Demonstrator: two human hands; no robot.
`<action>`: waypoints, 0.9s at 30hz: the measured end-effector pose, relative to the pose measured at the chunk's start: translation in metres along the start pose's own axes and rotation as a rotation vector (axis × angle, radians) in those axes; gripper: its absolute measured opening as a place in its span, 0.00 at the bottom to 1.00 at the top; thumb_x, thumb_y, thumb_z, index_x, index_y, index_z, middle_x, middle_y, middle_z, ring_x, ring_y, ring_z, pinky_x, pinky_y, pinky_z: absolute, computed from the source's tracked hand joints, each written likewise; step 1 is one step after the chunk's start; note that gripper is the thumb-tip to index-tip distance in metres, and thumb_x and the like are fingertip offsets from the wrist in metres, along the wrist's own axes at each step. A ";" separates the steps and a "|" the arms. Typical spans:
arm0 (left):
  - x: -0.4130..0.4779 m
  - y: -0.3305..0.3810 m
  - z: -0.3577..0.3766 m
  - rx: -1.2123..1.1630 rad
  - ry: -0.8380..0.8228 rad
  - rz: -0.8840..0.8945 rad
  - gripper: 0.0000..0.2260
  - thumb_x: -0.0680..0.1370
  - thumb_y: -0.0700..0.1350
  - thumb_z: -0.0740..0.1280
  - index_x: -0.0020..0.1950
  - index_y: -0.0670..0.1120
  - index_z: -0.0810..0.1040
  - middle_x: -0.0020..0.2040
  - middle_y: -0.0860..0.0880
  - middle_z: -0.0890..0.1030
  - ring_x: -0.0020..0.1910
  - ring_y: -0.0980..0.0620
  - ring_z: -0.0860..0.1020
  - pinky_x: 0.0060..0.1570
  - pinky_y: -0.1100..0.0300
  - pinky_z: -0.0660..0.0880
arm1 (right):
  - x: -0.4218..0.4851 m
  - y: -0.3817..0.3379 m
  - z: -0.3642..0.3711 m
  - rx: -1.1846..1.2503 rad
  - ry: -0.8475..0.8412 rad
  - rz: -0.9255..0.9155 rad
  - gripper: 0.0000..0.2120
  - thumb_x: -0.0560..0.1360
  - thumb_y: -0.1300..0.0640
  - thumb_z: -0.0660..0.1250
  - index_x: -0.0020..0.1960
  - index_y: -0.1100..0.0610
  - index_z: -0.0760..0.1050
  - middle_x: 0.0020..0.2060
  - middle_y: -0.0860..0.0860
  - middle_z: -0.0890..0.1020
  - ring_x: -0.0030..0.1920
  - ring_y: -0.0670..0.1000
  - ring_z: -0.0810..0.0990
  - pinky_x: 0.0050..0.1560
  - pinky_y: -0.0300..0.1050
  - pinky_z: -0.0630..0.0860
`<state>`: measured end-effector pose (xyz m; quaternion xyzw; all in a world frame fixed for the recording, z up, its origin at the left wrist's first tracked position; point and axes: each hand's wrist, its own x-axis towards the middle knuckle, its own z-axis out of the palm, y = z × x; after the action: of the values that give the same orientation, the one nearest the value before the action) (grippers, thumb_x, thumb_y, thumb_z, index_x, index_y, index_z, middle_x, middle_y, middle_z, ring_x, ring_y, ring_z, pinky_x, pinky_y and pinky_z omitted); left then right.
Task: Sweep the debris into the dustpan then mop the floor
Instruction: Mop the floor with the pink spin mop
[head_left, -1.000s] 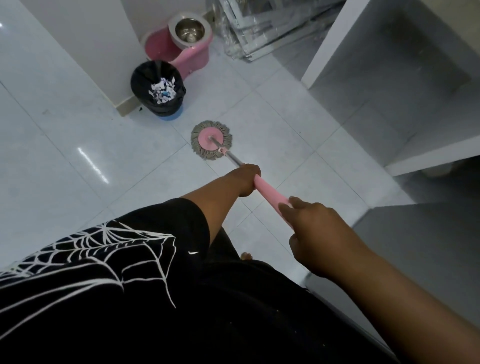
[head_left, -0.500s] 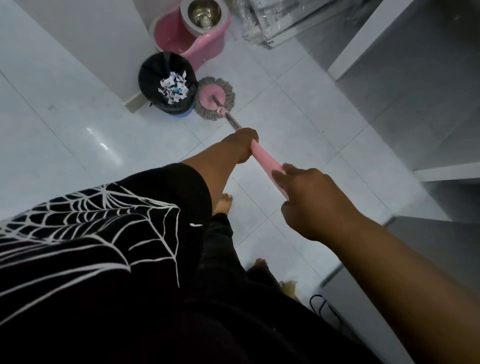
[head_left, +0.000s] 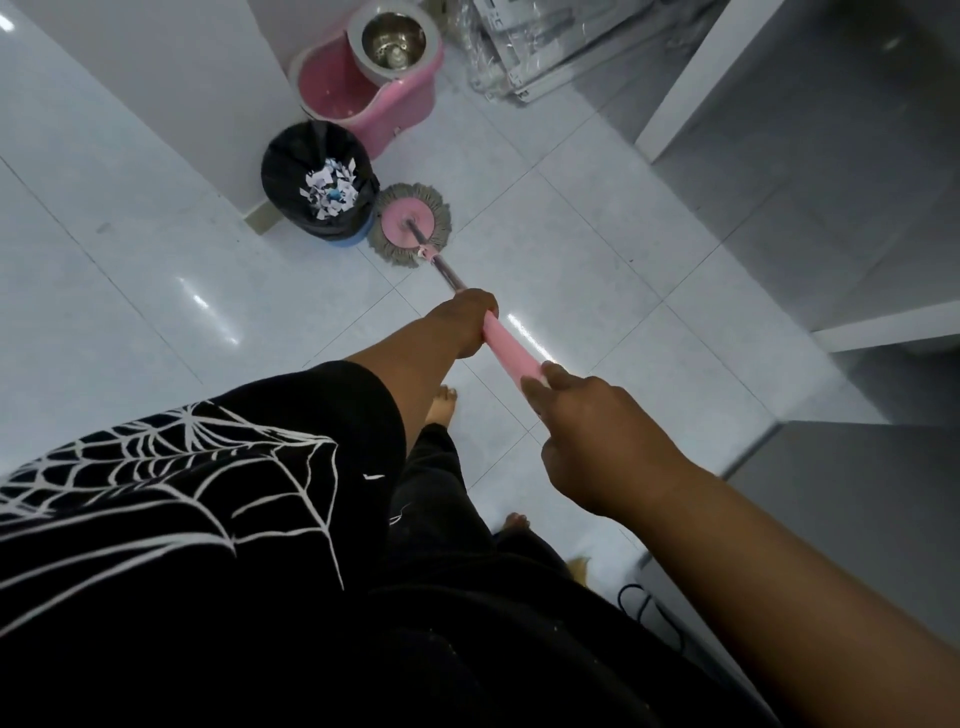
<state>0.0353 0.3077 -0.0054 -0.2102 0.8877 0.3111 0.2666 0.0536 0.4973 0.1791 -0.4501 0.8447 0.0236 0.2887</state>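
- Waste bin (head_left: 291, 156): round, black liner over a blue base; 11 o'clock, at the corner of a white wall column (head_left: 171, 78).
- Pink bucket (head_left: 400, 111): steel spinner basket (head_left: 393, 36) set in its far end; 12 o'clock, just behind the bin, beside the same column.
- Plastic-wrapped stack (head_left: 535, 47): flat, clear film, contents unclear; 1 o'clock, near the bucket.
- White open unit (head_left: 779, 130): upright panels, grey interior; 2 to 3 o'clock.
- Black cable (head_left: 641, 605): looped; 5 o'clock, partly hidden.

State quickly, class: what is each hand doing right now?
Left hand: closed around the pink mop handle.
Right hand: closed on the same handle, nearer its upper end.
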 end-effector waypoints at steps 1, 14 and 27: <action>-0.006 0.005 0.005 0.009 -0.008 0.005 0.15 0.77 0.35 0.64 0.62 0.45 0.73 0.61 0.44 0.75 0.52 0.46 0.77 0.48 0.58 0.72 | -0.008 0.001 0.001 -0.004 -0.003 0.002 0.25 0.77 0.59 0.63 0.74 0.56 0.64 0.65 0.54 0.73 0.49 0.54 0.80 0.47 0.40 0.73; -0.082 0.086 0.113 0.149 -0.078 0.156 0.11 0.76 0.41 0.66 0.57 0.47 0.73 0.56 0.48 0.76 0.48 0.47 0.78 0.44 0.54 0.74 | -0.159 0.033 0.027 -0.092 -0.118 0.046 0.19 0.73 0.62 0.60 0.64 0.55 0.69 0.56 0.52 0.75 0.41 0.54 0.76 0.42 0.47 0.76; -0.041 0.053 0.059 0.107 -0.067 0.102 0.17 0.77 0.36 0.65 0.65 0.44 0.71 0.62 0.46 0.75 0.54 0.46 0.78 0.55 0.52 0.76 | -0.084 0.011 0.011 -0.089 -0.083 0.040 0.22 0.74 0.57 0.66 0.67 0.58 0.68 0.53 0.54 0.74 0.36 0.52 0.70 0.38 0.40 0.65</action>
<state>0.0584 0.3930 0.0034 -0.1394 0.9032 0.2833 0.2908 0.0866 0.5703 0.2101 -0.4441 0.8390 0.0856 0.3025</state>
